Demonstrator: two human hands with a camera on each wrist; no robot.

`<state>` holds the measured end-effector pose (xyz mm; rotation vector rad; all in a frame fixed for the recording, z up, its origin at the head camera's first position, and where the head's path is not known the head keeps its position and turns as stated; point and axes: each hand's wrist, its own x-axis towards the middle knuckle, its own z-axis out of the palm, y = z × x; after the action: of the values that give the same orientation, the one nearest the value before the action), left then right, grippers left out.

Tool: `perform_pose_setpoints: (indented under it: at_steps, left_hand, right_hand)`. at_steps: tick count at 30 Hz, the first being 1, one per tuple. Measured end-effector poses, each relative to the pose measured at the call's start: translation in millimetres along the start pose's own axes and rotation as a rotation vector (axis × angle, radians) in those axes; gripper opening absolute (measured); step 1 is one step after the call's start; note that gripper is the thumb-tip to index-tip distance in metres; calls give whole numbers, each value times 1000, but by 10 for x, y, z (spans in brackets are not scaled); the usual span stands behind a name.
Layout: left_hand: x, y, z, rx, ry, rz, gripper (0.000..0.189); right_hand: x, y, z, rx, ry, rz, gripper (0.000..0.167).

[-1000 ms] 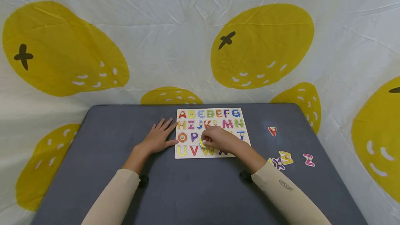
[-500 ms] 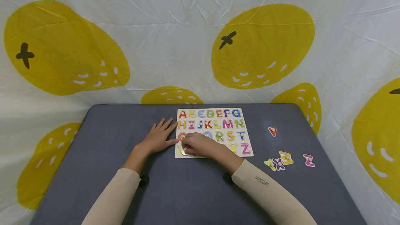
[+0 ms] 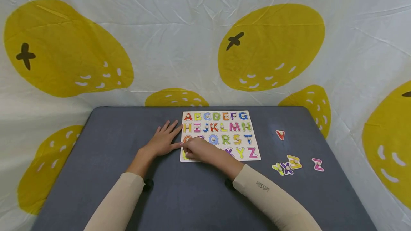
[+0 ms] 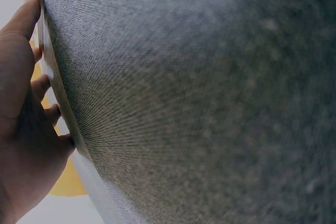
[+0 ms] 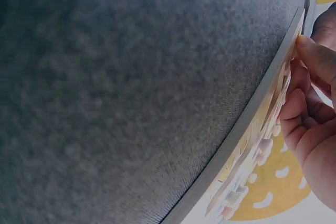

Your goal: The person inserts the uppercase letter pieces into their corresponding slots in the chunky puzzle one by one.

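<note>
A cream wooden alphabet puzzle board point(image 3: 219, 158) lies near the table's far edge, its upper rows showing coloured letters, many with small knobs. My left hand point(image 3: 161, 142) rests spread on the table, thumb and fingertips right at the board's left edge; in the left wrist view its fingers point(image 4: 39, 85) lie along the tabletop. Over the board's lower left corner, my right hand point(image 3: 200, 149) pinches a yellow letter U piece point(image 3: 185, 156) at the U spot, mostly hidden beneath the fingers. In the right wrist view, the thumb point(image 5: 315, 56) presses close to the board's corner.
To the board's right lie loose letter pieces: a red V point(image 3: 280, 135), a yellow W point(image 3: 294, 162), a purple X point(image 3: 287, 168), a yellow Y point(image 3: 278, 168) and a pink Z point(image 3: 318, 164). A fruit-print curtain point(image 3: 179, 52) hangs behind the grey table point(image 3: 192, 195).
My right hand has moved left across the board with the yellow letter piece, from below the Q to the lower left corner. The left hand has stayed put.
</note>
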<state>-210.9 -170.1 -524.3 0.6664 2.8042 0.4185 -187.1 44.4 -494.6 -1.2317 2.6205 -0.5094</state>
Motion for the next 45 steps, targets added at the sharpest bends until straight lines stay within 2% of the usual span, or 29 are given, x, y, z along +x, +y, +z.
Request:
perform_pose_setpoints:
  at_steps: [9, 15, 20, 29, 34, 45]
  left_hand:
    - [7, 7, 1, -12, -3, -17, 82]
    - [3, 15, 13, -14, -2, -20, 83]
    - [8, 13, 5, -16, -2, -18, 83]
    - [18, 0, 17, -17, -17, -21, 85]
    - [1, 4, 5, -25, -11, -20, 84]
    - [2, 9, 25, -17, -25, -30, 85]
  right_hand:
    - [-41, 40, -24, 19, -17, 20, 4]
    - [-217, 146, -151, 70, 22, 27, 6]
    - [-427, 312, -261, 88, 71, 78, 6]
    - [-889, 686, -382, 167, 131, 222, 9]
    - [-1178, 949, -439, 121, 186, 248, 5]
    - [-1818, 1374, -605, 69, 264, 400, 10]
